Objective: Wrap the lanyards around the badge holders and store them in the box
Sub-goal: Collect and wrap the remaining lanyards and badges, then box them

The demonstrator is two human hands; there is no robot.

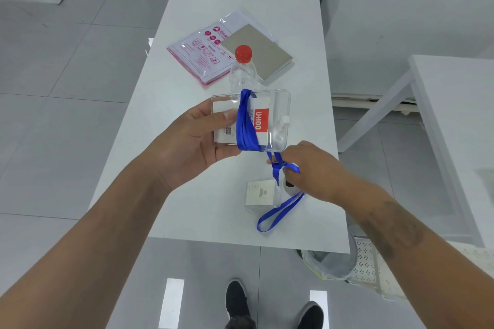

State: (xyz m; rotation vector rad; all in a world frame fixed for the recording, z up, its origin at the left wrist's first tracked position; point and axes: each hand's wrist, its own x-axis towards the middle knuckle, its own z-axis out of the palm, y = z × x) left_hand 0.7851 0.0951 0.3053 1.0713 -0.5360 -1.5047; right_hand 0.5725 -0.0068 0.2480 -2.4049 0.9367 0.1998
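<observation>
We are mid-wrap: our left hand (192, 139) grips the badge holder (251, 120) at frame centre, while our right hand (307, 168) pinches the blue lanyard (247, 125). Next, we judge, another turn pulled snug; no box is in view.

badge holders (275, 104): 2 (clear) | lanyards (247, 125): 2 | bottle (242, 72): 1

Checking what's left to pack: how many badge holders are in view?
2: one badge holder held up in the left hand, another lying on the table near the right hand.
</observation>
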